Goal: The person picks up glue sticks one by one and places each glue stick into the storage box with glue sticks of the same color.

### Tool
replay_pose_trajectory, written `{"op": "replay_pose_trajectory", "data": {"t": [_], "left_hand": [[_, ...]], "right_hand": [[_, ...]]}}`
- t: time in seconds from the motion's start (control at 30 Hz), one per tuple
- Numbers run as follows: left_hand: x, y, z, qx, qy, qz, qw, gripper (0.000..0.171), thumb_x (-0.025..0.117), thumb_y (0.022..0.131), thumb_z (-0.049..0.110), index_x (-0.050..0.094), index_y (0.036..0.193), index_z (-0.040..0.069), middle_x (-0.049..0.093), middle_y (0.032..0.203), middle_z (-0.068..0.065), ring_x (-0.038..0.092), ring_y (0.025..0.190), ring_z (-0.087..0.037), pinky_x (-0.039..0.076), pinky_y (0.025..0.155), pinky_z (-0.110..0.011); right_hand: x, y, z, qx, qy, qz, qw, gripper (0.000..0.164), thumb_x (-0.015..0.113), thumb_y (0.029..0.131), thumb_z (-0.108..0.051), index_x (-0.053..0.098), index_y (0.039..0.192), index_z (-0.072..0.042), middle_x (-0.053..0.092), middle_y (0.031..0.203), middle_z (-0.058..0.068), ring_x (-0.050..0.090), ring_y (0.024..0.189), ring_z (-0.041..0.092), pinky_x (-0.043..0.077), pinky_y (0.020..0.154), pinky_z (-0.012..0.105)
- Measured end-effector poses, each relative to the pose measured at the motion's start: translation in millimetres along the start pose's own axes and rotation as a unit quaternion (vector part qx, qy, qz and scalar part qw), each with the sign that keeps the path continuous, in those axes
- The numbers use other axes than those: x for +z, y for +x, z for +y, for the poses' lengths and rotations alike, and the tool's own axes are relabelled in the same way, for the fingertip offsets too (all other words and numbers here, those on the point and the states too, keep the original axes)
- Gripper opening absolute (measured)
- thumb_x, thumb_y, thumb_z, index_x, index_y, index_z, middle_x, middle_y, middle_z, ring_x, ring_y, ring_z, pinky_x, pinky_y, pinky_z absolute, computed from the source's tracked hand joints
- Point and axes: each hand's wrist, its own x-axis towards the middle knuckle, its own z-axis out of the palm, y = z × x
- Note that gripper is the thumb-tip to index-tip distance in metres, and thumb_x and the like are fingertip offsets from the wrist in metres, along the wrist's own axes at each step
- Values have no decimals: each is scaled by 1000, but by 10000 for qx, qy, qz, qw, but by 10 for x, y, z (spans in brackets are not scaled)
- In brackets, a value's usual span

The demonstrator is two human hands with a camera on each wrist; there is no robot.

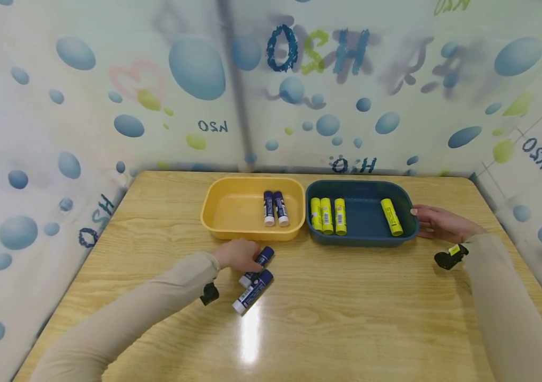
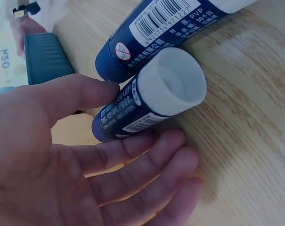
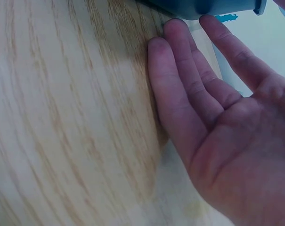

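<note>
My left hand [image 1: 238,254] is on the wooden table, in front of the yellow-orange tray. Its thumb and index finger pinch a dark blue glue stick [image 2: 133,103] with a white end, while the other fingers extend below it. A second dark blue glue stick [image 1: 253,292] lies alongside, nearer the front. At the far right, my right hand [image 1: 445,223] touches the end of the dark blue tray [image 1: 361,241]; its fingers are extended and the fingertips meet the tray wall in the right wrist view.
Inside the yellow-orange tray [image 1: 232,212] are two dark blue glue sticks [image 1: 275,208] side by side. The dark blue tray holds three yellow tubes [image 1: 327,216] at its left and one yellow tube [image 1: 392,217] at its right. A patterned wall [image 1: 271,122] borders the table's back.
</note>
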Motion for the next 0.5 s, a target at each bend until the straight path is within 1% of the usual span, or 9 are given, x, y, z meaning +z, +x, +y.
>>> {"op": "replay_pose_trajectory", "data": {"t": [0.1, 0.2, 0.33, 0.5], "left_hand": [[10, 13, 1, -70, -82, -69, 9999, 20, 68, 89, 24, 56, 80, 11, 50, 68, 1, 48, 62, -13, 34, 54, -23], [8, 13, 9, -119, -125, -104, 9998, 20, 68, 89, 24, 56, 81, 11, 50, 69, 1, 48, 62, -13, 34, 54, -23], [0, 4, 13, -85, -88, -68, 9999, 20, 68, 89, 23, 56, 79, 11, 50, 68, 1, 48, 62, -13, 34, 54, -23], [-8, -3, 8, -112, -82, -92, 9999, 20, 68, 89, 23, 56, 79, 10, 50, 68, 1, 48, 62, -13, 35, 54, -23]], "right_hand": [[2, -3, 0, -18, -30, 15, 10000, 66, 41, 105, -30, 5, 147, 7, 58, 109, -8, 58, 100, 2, 49, 88, 26], [11, -9, -4, -43, -46, 17, 10000, 68, 41, 105, -30, 2, 148, 7, 57, 109, -9, 58, 100, 2, 49, 88, 26], [19, -8, -5, -57, -73, 8, 10000, 75, 41, 105, -31, -5, 149, 8, 55, 109, -11, 57, 99, 0, 49, 88, 25], [18, -4, 3, -53, -79, 31, 10000, 76, 41, 105, -32, -6, 149, 7, 55, 109, -12, 57, 99, 0, 48, 88, 24]]}}
